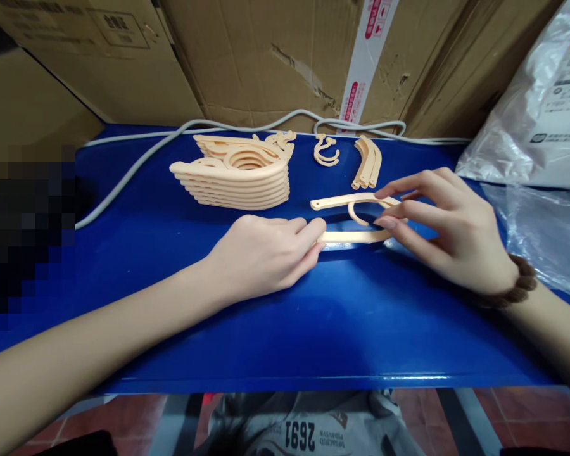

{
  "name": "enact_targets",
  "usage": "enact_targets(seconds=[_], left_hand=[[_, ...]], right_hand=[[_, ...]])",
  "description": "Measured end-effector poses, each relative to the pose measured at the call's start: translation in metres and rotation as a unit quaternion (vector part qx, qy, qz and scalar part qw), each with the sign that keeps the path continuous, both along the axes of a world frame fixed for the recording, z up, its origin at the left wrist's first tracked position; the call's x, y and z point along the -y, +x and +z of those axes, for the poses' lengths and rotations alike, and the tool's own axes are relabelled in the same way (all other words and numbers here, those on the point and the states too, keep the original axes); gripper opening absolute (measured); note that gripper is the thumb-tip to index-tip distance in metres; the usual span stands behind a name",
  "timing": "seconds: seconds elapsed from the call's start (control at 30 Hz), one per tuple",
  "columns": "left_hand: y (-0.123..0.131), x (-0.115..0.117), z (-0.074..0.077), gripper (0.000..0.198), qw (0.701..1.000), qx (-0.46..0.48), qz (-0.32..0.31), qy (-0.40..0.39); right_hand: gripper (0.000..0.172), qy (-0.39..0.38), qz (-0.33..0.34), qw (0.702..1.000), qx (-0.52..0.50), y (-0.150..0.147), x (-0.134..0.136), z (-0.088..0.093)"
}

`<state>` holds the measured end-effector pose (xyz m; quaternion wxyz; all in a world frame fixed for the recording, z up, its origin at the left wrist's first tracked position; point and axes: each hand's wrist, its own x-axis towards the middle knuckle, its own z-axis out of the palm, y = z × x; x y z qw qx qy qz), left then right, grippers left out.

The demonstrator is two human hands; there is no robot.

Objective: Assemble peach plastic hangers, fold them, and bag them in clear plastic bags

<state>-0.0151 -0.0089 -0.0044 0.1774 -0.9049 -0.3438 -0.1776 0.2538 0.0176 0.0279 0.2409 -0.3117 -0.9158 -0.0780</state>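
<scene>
A peach plastic folding hanger (pixel 354 237) is held between my two hands just above the blue table. My left hand (pixel 278 250) pinches the left end of its nearer arm. At the joint end, the fingers of my right hand (pixel 449 225) grip the hanger and partly cover it. The hanger's farther arm (pixel 335 202) and its curved hook (pixel 358 216) show between the hands. Behind my left hand lies a stack of folded hangers (pixel 237 183). Loose hooks (pixel 326 152) and a few loose hanger arms (pixel 368 163) lie farther back, beyond the held hanger.
A white cable (pixel 137 174) runs along the back of the blue table (pixel 285 342). Cardboard boxes (pixel 256 57) stand behind it. Clear plastic packaging with a label (pixel 541 107) occupies the right side. A blurred dark patch covers the far left.
</scene>
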Motion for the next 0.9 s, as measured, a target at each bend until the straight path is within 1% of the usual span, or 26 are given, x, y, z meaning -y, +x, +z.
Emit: enact_targets(seconds=[0.1,0.2,0.3,0.4,0.5,0.57,0.63,0.7,0.77,0.9], left_hand=[[0.000,0.000,0.000,0.026,1.000,-0.001,-0.006,-0.006],[0.000,0.001,0.000,0.026,1.000,0.003,-0.021,-0.006],[0.000,0.001,0.002,0.024,0.999,0.004,-0.054,0.002],[0.000,0.001,0.002,0.023,0.995,0.005,-0.095,-0.016],[-0.001,0.000,0.002,0.017,0.988,-0.004,-0.137,-0.071],[-0.002,0.000,0.003,0.012,0.983,-0.017,-0.150,-0.100],[-0.002,0.000,0.006,0.008,0.980,-0.030,-0.160,-0.113],[-0.001,-0.001,0.009,0.005,0.975,-0.039,-0.183,-0.119],[0.000,-0.001,0.011,0.006,0.971,-0.036,-0.206,-0.117],[0.001,-0.001,0.010,0.019,0.968,-0.021,-0.225,-0.111]], right_hand=[[0.025,-0.034,-0.010,0.999,0.010,0.003,-0.005,-0.004],[0.030,-0.074,0.006,0.997,0.005,0.003,-0.009,-0.006],[0.031,-0.111,0.022,0.993,0.009,0.003,-0.010,-0.007],[0.030,-0.118,0.029,0.992,0.016,0.002,-0.010,-0.007],[0.030,-0.109,0.030,0.993,0.022,0.003,-0.010,-0.008],[0.029,-0.092,0.020,0.995,0.042,0.004,-0.011,-0.008],[0.030,-0.045,0.003,0.996,0.079,0.006,-0.012,-0.008],[0.031,0.010,-0.016,0.992,0.122,0.007,-0.013,-0.007],[0.032,0.046,-0.029,0.986,0.155,0.009,-0.013,-0.005],[0.032,0.072,-0.038,0.979,0.187,0.011,-0.013,-0.003]])
